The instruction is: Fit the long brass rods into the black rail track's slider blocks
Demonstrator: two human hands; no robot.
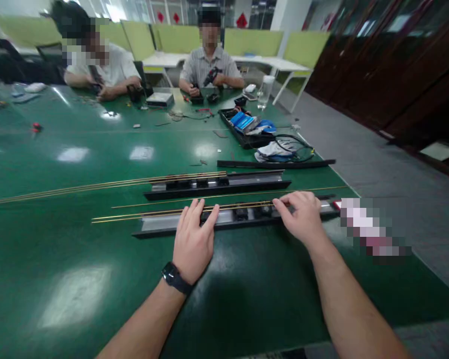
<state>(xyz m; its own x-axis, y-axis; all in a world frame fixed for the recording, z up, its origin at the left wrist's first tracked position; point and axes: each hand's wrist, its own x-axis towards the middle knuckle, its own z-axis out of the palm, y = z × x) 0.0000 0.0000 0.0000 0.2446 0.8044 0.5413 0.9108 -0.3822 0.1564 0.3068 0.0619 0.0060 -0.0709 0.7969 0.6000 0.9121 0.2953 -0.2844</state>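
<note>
A black-edged metal channel (pixel 160 223) lies across the green table in front of me, with small black blocks (pixel 241 211) set inside it. Thin brass-coloured rods (pixel 115 218) run lengthwise along this channel and stick out past its left end. My left hand (pixel 195 239), with a dark watch on the wrist, lies over the channel and rods, fingers stretched out. Toward the channel's right end, my right hand (pixel 302 214) pinches the rods between thumb and fingers. Just behind, a second channel (pixel 254 185) holds similar blocks, and longer rods (pixel 60 191) rest on it, reaching far left.
A black strip (pixel 277 164) lies farther back. Behind it are a black tray (pixel 243 137) of parts, cables and a white glove-like cloth (pixel 279 149). Two people sit across the table (pixel 108 279), one holding a power drill (pixel 211 76). A clear bottle (pixel 265 92) stands near the right edge.
</note>
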